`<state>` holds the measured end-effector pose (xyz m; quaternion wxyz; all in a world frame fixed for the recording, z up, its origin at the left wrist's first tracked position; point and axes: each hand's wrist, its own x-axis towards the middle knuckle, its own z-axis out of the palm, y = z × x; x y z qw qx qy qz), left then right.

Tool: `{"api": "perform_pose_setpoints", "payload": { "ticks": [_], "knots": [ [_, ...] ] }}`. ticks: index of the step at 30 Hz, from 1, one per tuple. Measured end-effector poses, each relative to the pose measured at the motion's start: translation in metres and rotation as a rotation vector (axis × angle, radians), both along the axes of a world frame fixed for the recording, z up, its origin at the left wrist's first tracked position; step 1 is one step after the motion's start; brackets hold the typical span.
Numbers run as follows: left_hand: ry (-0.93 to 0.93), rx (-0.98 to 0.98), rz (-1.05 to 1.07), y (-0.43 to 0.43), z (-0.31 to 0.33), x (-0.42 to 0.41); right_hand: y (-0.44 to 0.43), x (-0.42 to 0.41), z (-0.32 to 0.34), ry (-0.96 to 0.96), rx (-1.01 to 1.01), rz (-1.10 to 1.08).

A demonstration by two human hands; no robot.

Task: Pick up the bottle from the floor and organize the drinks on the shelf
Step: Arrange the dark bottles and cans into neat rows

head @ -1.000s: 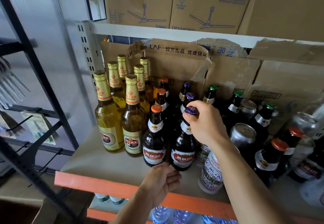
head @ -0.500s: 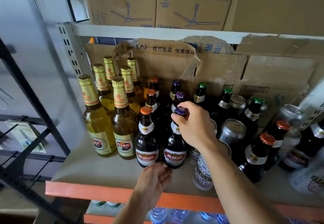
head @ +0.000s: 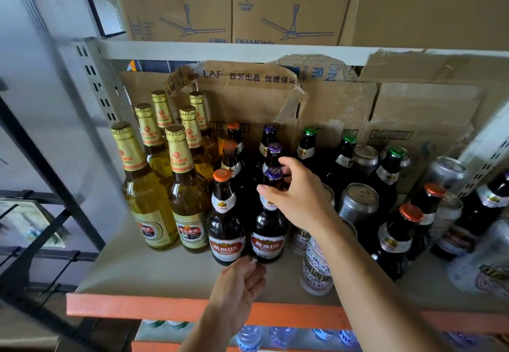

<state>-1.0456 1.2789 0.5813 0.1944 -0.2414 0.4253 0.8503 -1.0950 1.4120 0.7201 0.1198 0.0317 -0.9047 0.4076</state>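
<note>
Landmark = purple-cap bottle (head: 268, 237): dark glass, red label, upright at the front of the drinks on the shelf (head: 154, 272) (beige board, orange front rail). That's the task bottle: on the shelf, base down, front row.

Right hand (head: 298, 197) reaches in from the right of it and grips the neck just under the cap. Thumb sits on the near side, the other fingers (head: 285, 165) curl round the far side. Pinch grip on the neck; the forearm crosses over the cans to the right.

Left hand (head: 237, 289) is in front of the bottle and lower, back of the hand toward the camera. Its fingers (head: 248, 265) are loosely bent and close together, tips right at the bottle's base. It holds nothing. Can't tell if the tips actually touch the glass.

Orange-cap bottle (head: 225, 237): same type, just left of the landmark, touching or nearly so. Two more purple caps line up directly behind the landmark, and more orange caps stand behind its left neighbour.

Gold-foil bottles (head: 150, 203): pale yellow glass, a cluster further left, two columns running back.

Right of the landmark:
- patterned can (head: 316, 269) near the front, partly under the right forearm
- silver can (head: 358, 200) behind that
- green-cap bottles (head: 309, 145) toward the back
- more dark bottles and cans beyond, blurred

Behind the landmark's rows: torn cardboard boxes (head: 248, 98). Below it, under the rail: water bottles (head: 249, 338), tops only.
</note>
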Motion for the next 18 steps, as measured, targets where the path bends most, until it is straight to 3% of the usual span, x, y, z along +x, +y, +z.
{"api": "perform_pose_setpoints", "payload": {
  "ticks": [7,18],
  "knots": [
    [0.002,-0.015,-0.026,-0.001,0.0,0.0,-0.001,-0.021,0.006,-0.327,-0.259,0.061],
    [0.042,-0.031,-0.019,0.003,0.002,0.002,-0.005,-0.021,-0.004,-0.303,-0.253,0.043]
  ]
}}
